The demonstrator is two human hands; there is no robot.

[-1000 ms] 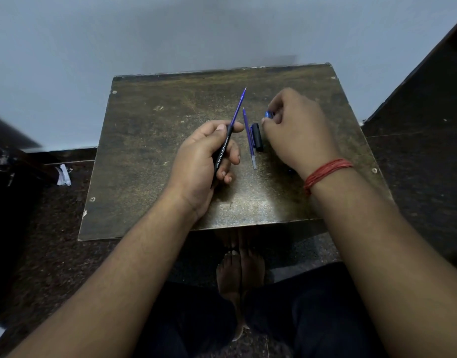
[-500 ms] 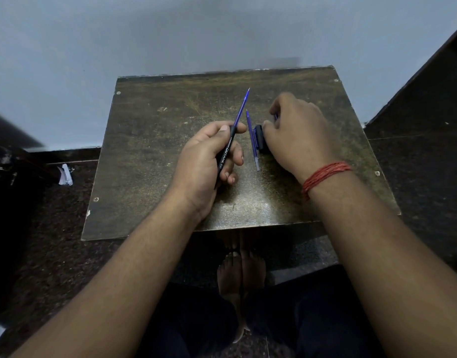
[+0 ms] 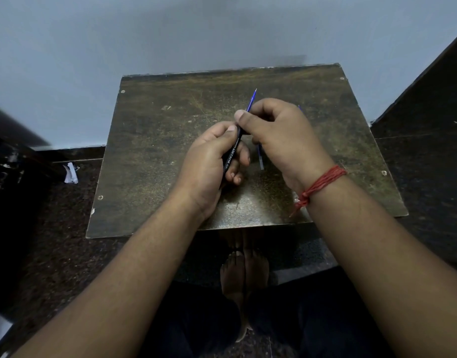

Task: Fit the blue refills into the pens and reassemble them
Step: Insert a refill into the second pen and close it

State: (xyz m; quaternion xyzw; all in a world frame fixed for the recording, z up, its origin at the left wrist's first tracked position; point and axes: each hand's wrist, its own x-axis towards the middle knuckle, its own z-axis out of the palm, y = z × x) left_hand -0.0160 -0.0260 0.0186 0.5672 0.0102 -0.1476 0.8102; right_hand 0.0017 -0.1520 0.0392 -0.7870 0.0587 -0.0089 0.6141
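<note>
Lighting: dim, cool indoor light; soft glare patch on near edge of worktop (image 3: 248,210); floor (image 3: 54,254) and side areas fall to near black. Quality: wide-angle bowing at frame edges; hands (image 3: 281,135) reasonably sharp; left border object smeared by blur

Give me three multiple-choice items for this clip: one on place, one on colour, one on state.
1. Where does the loose refill lie?
A. On the table
B. On the floor
C. In a cup

2. What colour is the wrist thread?
A. Green
B. Red
C. White

3. What does the left hand do?
A. Lies flat
B. Points at the wall
C. Grips the black pen barrel

Key: 1 A, it rests on the tabletop below the right hand; 2 B, red strands circle the right wrist; 3 C, fingers curl round it.
</note>
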